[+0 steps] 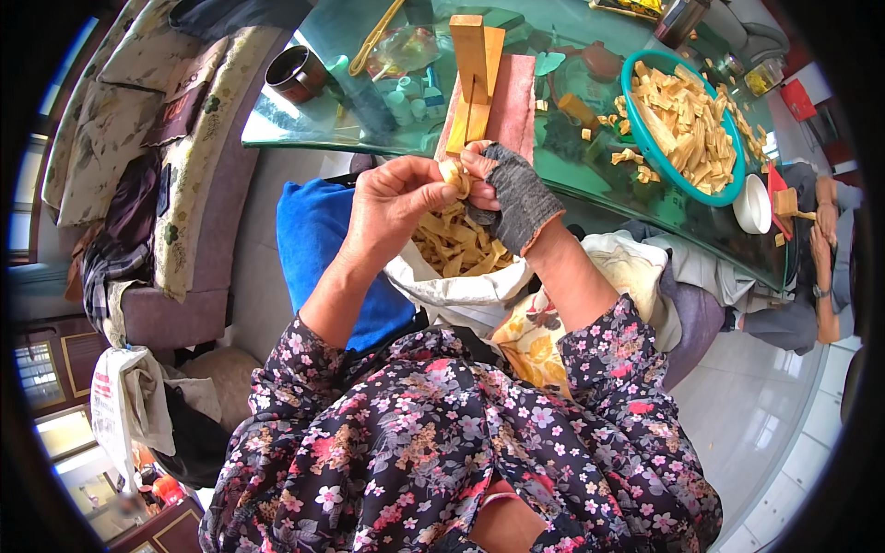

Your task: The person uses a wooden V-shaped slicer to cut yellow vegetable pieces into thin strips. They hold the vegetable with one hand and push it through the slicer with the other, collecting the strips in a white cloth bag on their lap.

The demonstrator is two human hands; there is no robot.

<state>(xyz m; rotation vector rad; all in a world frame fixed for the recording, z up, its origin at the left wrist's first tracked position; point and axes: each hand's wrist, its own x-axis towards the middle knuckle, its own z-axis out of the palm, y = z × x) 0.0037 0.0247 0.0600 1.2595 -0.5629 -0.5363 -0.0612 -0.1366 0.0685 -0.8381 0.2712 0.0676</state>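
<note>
Between my two hands, a pale yellow curled strip [453, 174] is held above an open white sack [449, 287]. My left hand [397, 193] pinches it between thumb and fingers. From the other side my right hand [515, 193], in a grey fingerless glove, grips it too, its fingers partly hiding it. Dried yellow strips [463, 245] of the same look fill the sack below. Just beyond my hands, a wooden block device with an upright post [468, 52] rests on a pink cloth [515, 104] at the glass table's edge.
A teal basket [738, 166] heaped with cut yellow pieces [684, 124] stands on the glass table [588, 180], loose bits around it. Near it is a white bowl [752, 204]. A dark mug [297, 75] stands left. Another person's hands [823, 228] are at far right; a sofa [187, 207] is left.
</note>
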